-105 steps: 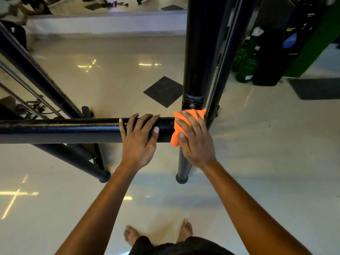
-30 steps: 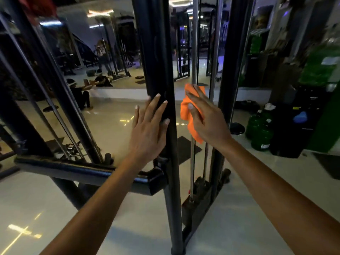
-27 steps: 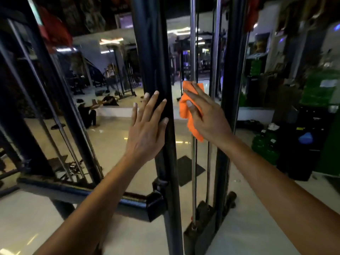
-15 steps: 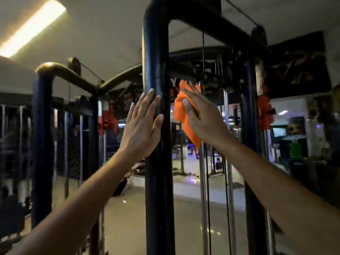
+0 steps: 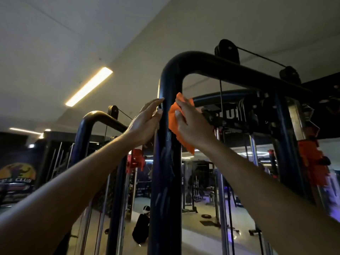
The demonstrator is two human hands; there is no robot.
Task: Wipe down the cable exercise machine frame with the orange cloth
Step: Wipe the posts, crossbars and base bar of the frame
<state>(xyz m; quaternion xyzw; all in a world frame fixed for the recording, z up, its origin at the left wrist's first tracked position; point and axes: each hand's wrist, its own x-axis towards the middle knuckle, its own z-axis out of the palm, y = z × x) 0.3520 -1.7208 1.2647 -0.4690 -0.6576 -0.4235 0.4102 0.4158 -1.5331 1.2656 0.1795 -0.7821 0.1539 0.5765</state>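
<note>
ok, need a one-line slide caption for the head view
Right hand presses the orange cloth against the black upright post near its top bend, left hand flat on the post's other side.

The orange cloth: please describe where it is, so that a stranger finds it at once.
Find the thick black upright post in the middle, which bends over at the top. The orange cloth lies against its right side, under the right hand. It is soft and crumpled; the other orange parts are rigid.
</note>
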